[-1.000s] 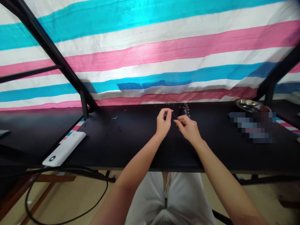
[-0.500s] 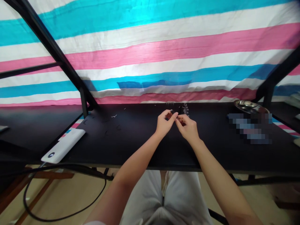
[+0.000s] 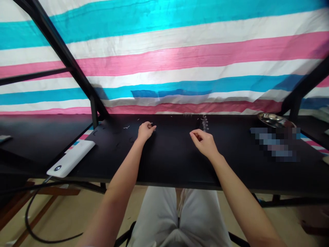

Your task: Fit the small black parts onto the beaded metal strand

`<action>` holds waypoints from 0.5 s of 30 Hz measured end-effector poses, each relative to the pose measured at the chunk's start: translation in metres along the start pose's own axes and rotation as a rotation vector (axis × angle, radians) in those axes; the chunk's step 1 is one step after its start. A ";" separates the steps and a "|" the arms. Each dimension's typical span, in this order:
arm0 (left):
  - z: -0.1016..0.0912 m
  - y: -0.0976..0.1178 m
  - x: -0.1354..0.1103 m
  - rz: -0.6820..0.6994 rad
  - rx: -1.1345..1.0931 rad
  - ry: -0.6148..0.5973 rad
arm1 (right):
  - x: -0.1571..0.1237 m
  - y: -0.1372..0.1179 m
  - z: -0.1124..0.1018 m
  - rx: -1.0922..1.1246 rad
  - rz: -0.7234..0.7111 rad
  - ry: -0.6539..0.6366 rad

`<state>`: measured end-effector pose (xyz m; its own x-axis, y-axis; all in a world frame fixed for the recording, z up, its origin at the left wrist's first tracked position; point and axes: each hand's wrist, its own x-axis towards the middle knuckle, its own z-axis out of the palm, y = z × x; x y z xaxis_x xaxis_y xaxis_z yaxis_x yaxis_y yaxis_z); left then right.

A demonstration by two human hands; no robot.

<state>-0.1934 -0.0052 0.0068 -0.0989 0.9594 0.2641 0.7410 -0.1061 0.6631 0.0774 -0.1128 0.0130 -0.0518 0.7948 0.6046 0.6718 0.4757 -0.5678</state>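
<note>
My left hand (image 3: 145, 131) hovers low over the black table (image 3: 169, 154), left of centre, with its fingers pinched together on something too small to make out. My right hand (image 3: 204, 143) stays near the table's middle, fingers curled in a loose pinch, and what they hold is hidden. Just behind my right hand lies a small cluster of pale beads (image 3: 205, 122) with a few tiny bits beside it. Several small dark curved pieces and white scraps (image 3: 125, 128) lie on the table to the left of my left hand.
A white power bank (image 3: 71, 158) with a black cable lies at the table's left front corner. A metal dish (image 3: 275, 119) stands at the far right beside a blurred patch. Black frame bars rise on both sides before a striped cloth backdrop.
My hands were together at the table's middle, working a small dark piece. My left hand has since moved away to the left and down toward the table; my right hand stayed put.
</note>
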 end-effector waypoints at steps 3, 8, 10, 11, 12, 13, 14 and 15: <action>0.001 -0.011 -0.001 -0.047 0.127 -0.013 | -0.001 0.000 0.000 -0.005 0.008 0.028; 0.005 -0.010 -0.002 -0.060 0.194 -0.065 | -0.002 0.001 0.000 -0.008 0.021 0.044; 0.006 -0.010 -0.003 -0.074 0.233 -0.065 | -0.002 0.001 0.000 -0.004 0.014 0.053; 0.006 -0.011 -0.003 -0.084 0.257 -0.062 | -0.002 0.001 0.000 -0.003 0.007 0.059; 0.006 -0.011 -0.004 -0.096 0.281 -0.058 | -0.002 0.001 -0.001 -0.003 0.001 0.066; 0.006 -0.011 -0.004 -0.111 0.305 -0.055 | -0.002 0.001 -0.001 -0.004 -0.002 0.071; 0.007 -0.011 -0.005 -0.125 0.325 -0.053 | -0.002 0.001 -0.001 -0.005 -0.002 0.076; 0.007 -0.010 -0.006 -0.138 0.339 -0.053 | -0.002 0.001 -0.001 -0.005 0.001 0.079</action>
<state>-0.1957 -0.0077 -0.0063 -0.1848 0.9719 0.1459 0.9020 0.1088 0.4179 0.0792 -0.1137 0.0117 0.0072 0.7628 0.6466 0.6755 0.4731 -0.5656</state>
